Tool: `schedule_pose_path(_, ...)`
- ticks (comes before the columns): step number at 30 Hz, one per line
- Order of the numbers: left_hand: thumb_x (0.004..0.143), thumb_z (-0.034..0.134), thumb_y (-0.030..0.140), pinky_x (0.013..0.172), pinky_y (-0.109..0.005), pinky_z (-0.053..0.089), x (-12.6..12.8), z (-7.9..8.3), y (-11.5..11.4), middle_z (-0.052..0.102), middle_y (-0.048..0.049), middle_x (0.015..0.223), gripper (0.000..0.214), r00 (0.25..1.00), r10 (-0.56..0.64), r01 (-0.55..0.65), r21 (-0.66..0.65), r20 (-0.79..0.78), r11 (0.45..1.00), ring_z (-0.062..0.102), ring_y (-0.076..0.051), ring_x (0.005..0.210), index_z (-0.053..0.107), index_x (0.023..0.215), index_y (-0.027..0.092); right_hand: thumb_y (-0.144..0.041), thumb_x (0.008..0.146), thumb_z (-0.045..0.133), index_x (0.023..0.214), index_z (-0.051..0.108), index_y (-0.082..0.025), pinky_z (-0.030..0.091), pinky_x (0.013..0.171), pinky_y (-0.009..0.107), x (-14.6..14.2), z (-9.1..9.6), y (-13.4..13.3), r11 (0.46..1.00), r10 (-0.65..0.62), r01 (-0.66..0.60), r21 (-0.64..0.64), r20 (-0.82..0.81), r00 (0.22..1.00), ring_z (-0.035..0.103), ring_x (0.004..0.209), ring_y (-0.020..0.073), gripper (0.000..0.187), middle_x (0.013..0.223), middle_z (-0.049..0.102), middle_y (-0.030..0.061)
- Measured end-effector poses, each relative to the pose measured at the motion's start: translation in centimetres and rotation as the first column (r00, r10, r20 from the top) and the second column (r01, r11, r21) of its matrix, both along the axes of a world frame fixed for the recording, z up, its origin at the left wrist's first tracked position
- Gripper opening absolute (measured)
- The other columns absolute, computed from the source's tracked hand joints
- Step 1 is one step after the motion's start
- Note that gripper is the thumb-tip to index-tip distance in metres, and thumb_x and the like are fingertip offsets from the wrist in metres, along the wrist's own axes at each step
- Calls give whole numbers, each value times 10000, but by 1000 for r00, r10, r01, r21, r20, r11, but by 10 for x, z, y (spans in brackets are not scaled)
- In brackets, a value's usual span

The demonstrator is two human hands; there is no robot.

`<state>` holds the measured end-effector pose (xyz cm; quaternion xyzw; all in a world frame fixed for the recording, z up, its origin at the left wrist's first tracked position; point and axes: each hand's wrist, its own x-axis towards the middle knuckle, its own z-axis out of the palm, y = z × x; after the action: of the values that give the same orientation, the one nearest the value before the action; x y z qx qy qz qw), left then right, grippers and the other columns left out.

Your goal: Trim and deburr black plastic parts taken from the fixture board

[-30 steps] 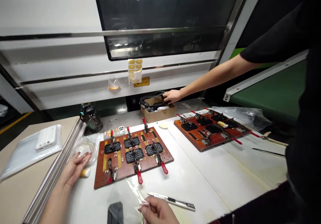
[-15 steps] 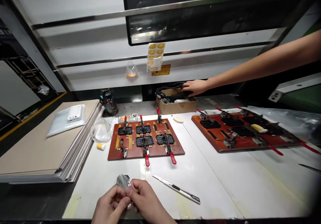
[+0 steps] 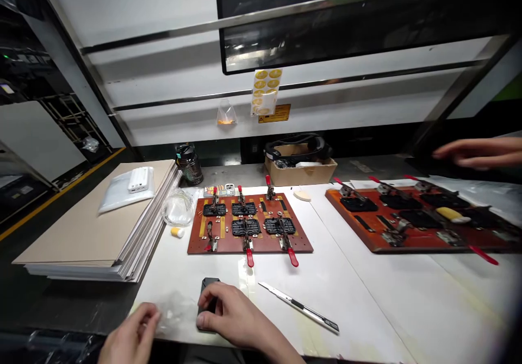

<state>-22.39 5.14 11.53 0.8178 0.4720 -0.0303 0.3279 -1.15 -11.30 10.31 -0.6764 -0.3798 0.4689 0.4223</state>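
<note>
My left hand [image 3: 130, 334] pinches the edge of a clear plastic bag [image 3: 175, 311], which is crumpled and blurred over the front left of the table. Beside it, my right hand [image 3: 234, 312] is closed round a flat black rectangular part [image 3: 209, 283]; the hand covers much of the part. A craft knife [image 3: 299, 305] with its blade showing lies to the right of that hand. Beyond both hands sits a reddish-brown fixture board [image 3: 255, 247] with red-handled toggle clamps and several black ribbed parts in it.
A second clamp board [image 3: 359, 233] lies at right, with a co-worker's hand [image 3: 481, 152] behind it. A cardboard box [image 3: 299, 175] and a dark jar [image 3: 188, 165] stand at the back. Stacked cardboard sheets [image 3: 81, 239] fill the left. A yellow-and-white roll [image 3: 176, 232] lies nearby.
My hands have parted: the left has moved left with the plastic bag, and the right now holds the bare black part. The co-worker's hand has left the box and moved right.
</note>
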Motion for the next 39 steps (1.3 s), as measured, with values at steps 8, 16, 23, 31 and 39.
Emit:
schedule_pose_path(8,811,560,579,719,-299,451,0,-21,21,686,-18,821,394,968,240,-244,54,79,968,659,-231,774,625,1026,255,-282,628,867,1487,444,-172,510,800,433,-8,-5,23,928,170,23,-371,478,862,651,1002,359,963,1308,533,160)
schedule_pose_path(16,837,542,687,661,-282,470,25,-65,7,595,-30,729,513,897,278,-177,-298,343,938,583,-191,688,607,877,179,-553,974,470,849,634,-155,365,654,267,10,-21,14,955,-295,295,3,-25,955,524,725,153,448,780,561,22)
schedule_pose_path(23,934,476,598,665,-253,426,30,-59,-6,552,7,707,393,899,260,-186,-231,352,955,541,-161,665,563,875,219,-381,964,503,758,594,-167,345,679,266,-17,-14,29,991,-137,136,15,94,986,536,755,149,310,809,585,21)
schedule_pose_path(31,1008,421,337,807,-274,455,48,-35,-29,636,-50,933,207,893,-225,206,89,389,974,619,-190,898,614,1010,261,-401,916,542,744,588,-152,322,612,236,0,-24,19,999,-39,35,-27,-181,983,482,691,127,306,691,517,-7)
schedule_pose_path(39,995,466,275,766,-282,439,78,-18,-59,581,-59,863,182,806,-200,172,102,557,980,572,-184,816,624,907,256,-206,772,693,896,485,-172,436,676,247,18,-32,-4,978,-126,203,53,-624,771,572,683,122,245,773,595,-17)
